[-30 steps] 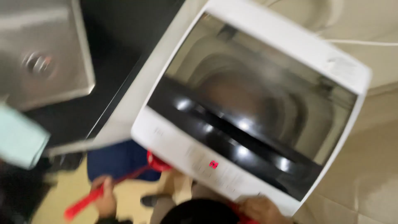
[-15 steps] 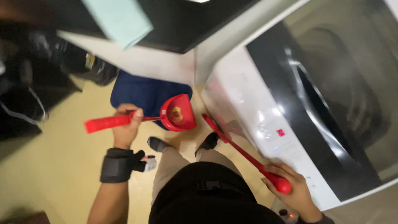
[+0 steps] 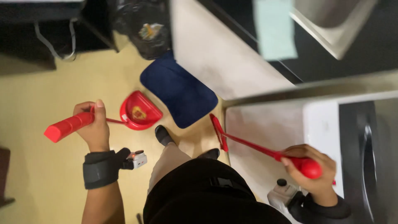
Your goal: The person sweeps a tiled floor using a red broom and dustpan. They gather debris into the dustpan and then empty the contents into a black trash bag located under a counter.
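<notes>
My left hand [image 3: 93, 126] grips the red handle of a long-handled red dustpan [image 3: 138, 111], whose pan hangs just above the yellow floor with some debris in it. My right hand [image 3: 311, 171] is closed around the round red end of a thin red broom [image 3: 245, 142]. The broom's head [image 3: 218, 130] touches the floor beside the white washing machine [image 3: 290, 132]. My dark shoes [image 3: 163, 135] stand between pan and broom. Both wrists wear black straps with small devices.
A dark blue mat [image 3: 179, 90] lies on the floor by a white cabinet side [image 3: 219, 54]. A black bag [image 3: 143, 25] sits at the top. A pale green cloth [image 3: 274, 29] hangs from the dark counter near a steel sink [image 3: 336, 20].
The view has swung from the washing machine's open tub down to the floor. Dustpan and broom stay in my hands, now spread wider apart, with the broom head on the floor.
</notes>
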